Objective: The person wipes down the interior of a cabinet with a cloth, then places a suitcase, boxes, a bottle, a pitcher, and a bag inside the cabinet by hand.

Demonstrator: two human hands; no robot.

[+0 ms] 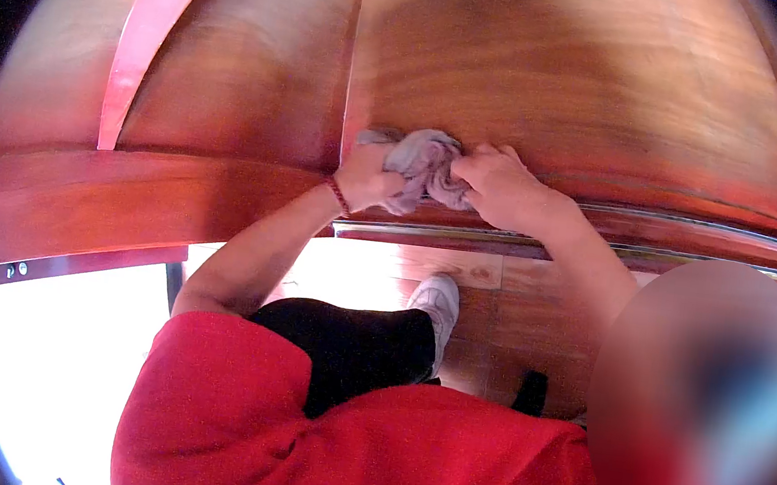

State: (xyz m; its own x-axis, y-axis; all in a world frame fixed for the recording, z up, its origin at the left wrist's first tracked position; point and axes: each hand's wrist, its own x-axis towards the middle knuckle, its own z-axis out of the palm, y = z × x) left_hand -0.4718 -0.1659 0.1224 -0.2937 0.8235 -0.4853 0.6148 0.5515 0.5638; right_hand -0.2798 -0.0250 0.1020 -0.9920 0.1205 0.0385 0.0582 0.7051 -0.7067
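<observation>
A crumpled greyish-pink cloth (427, 161) is bunched between my hands at the bottom of a glossy wooden panel (569, 91). My left hand (369, 179), with a dark red bracelet at its wrist, is closed on the left side of the cloth. My right hand (508, 189) grips the cloth's right side with bent fingers. The cloth lies against the lower edge of the wood, just above a ledge with shiny strips (677, 237). Part of the fingers of both hands is hidden by the folds.
Left of the panel stands a second wooden panel (246, 63) with a curved pinkish-red edge (137, 51). A wooden rail (116, 197) runs below it, over a bright white area (60, 349). Below are a wooden floor (482, 349) and a white shoe (439, 301). A blurred patch covers the lower right.
</observation>
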